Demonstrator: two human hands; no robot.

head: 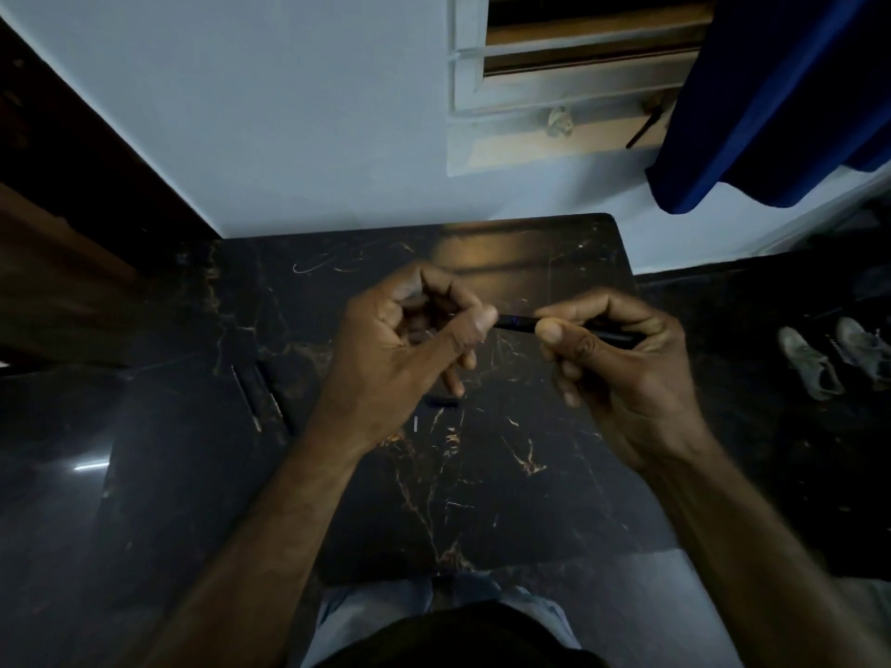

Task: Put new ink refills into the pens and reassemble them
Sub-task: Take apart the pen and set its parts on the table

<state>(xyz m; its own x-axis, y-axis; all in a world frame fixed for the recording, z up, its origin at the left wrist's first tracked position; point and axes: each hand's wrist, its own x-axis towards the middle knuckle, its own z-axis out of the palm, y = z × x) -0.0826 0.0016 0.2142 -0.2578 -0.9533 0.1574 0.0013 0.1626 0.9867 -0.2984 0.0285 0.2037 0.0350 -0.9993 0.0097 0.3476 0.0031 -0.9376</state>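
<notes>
1. A black marble table [482,499] stands against a pale wall, with a blue curtain [771,89] and shoes [810,364] to the right.
2. Above it, the right hand [627,373] grips a dark pen [518,323], and the left hand [400,339] pinches its end.
3. Spare pens [260,397] lie on the table to the left, and a small dark piece [441,402] is partly hidden by the left fingers.

L hand [410,339], R hand [622,364]: pinch grips

No writing, label, brand or number can be read anywhere in the frame; it is dim and blurred.
</notes>
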